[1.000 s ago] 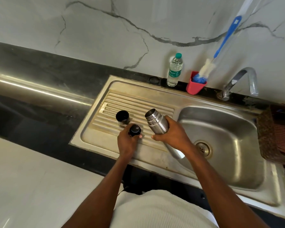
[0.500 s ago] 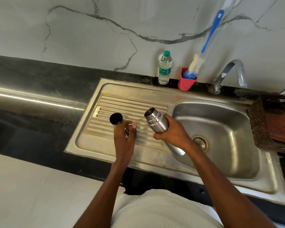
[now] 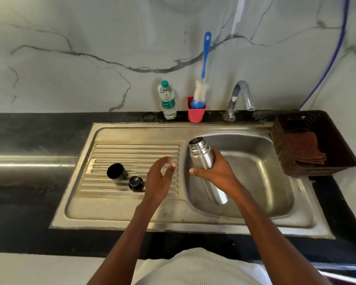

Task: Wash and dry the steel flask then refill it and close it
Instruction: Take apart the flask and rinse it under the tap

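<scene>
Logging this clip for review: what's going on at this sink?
A person holds an open steel flask in the right hand, tilted over the sink basin. The left hand hovers empty over the drainboard, where the flask's cup and black stopper sit. The tap shows no water running.

Flask [image 3: 201, 157] middle hidden under right hand [image 3: 216, 173]; left hand [image 3: 158, 179] fingertips blurred; bottle [image 3: 168, 100] label unreadable.
</scene>
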### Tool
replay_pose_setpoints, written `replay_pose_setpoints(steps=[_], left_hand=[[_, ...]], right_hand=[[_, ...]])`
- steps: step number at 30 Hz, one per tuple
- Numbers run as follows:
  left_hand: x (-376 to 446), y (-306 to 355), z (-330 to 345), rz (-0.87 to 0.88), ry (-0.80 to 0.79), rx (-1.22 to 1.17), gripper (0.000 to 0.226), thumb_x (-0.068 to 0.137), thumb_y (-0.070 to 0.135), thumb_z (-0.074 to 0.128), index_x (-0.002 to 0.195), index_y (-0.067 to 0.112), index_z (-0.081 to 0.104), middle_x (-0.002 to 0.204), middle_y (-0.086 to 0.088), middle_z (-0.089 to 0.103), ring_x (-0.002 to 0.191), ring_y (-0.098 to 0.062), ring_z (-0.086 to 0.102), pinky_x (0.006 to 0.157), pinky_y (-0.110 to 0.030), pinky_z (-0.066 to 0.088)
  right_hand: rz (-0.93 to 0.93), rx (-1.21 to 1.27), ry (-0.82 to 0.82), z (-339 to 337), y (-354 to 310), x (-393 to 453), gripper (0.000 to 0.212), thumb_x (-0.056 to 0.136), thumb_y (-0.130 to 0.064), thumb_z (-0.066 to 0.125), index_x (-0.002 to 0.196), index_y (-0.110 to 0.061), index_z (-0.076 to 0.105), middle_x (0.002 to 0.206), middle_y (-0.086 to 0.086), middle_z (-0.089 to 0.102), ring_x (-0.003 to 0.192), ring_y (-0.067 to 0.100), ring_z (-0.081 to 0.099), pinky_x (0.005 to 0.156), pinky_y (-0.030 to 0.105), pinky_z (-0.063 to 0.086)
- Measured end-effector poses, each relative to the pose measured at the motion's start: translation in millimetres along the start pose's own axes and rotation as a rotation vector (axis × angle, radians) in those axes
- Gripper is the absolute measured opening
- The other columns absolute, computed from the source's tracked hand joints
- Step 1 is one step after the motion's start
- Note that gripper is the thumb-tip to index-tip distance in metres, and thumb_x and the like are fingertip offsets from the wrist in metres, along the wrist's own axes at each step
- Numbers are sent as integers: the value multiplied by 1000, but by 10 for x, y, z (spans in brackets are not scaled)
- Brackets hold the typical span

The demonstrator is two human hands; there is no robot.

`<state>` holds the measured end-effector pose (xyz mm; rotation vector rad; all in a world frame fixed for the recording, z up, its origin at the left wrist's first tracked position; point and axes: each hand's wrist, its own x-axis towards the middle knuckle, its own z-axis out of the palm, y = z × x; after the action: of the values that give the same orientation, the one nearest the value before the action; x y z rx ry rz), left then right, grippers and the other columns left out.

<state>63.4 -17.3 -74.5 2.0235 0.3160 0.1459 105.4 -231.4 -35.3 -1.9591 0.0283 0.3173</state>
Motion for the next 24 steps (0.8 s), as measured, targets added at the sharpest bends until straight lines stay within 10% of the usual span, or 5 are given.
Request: replay_pose_setpoints(steps=[8,15,24], left_hand=[[334,-49,568,86,-379,659,73,100,46,63,163,24,31,172,-4,24,160,-25,18,127,-42,22],[793,-257,585,59,-650,896,111,92,48,73,168,20,-3,175,0,-12,162,-21,-4,130,-47,17],[779,-388,599,-31,-789,983,93,105,52,44,162,28,-25,164,10,-41,155,-14,-31,128,-46,-1]], right_hand=[[66,-18,219,-429,240,-37,69,67,-38,94,117,-30,47,102,-11,69,93,13,69,74,29,55],[109,-535,110,-711,404,212,76,63,-51,89,119,-30,41,118,-1,64,102,29,65,85,44,53],[211,-1050,-114,-676,647,546,77,65,-41,91,130,-31,51,123,0,66,108,27,66,80,37,50]])
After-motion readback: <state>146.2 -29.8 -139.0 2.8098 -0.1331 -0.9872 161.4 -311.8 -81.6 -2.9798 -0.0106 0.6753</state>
